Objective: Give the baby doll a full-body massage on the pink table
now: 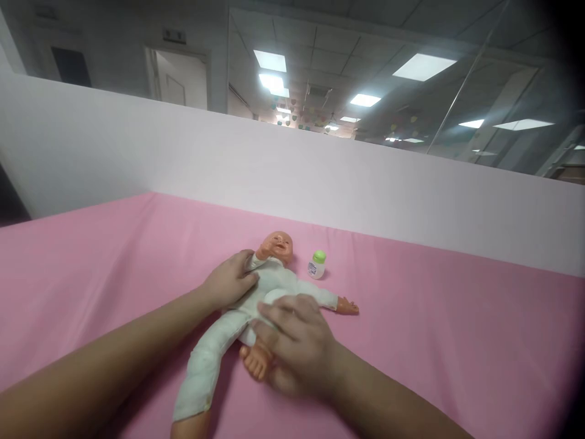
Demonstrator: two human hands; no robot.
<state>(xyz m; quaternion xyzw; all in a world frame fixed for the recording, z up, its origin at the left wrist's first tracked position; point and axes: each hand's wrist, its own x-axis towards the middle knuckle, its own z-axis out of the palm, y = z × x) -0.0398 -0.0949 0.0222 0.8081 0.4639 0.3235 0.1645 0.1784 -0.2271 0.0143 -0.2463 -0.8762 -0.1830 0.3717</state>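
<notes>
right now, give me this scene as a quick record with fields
surface: pink sheet, with a white partition behind it
main item: doll in a white suit, lying face up, head pointing away from the person, one arm stretched out sideways
left: left hand on the doll's shoulder and side; grip unclear
right: right hand laid over the doll's hips, fingers extended, next to a bare foot
nearby: small bottle with a green cap, standing beside the doll's head, not touched by either hand
</notes>
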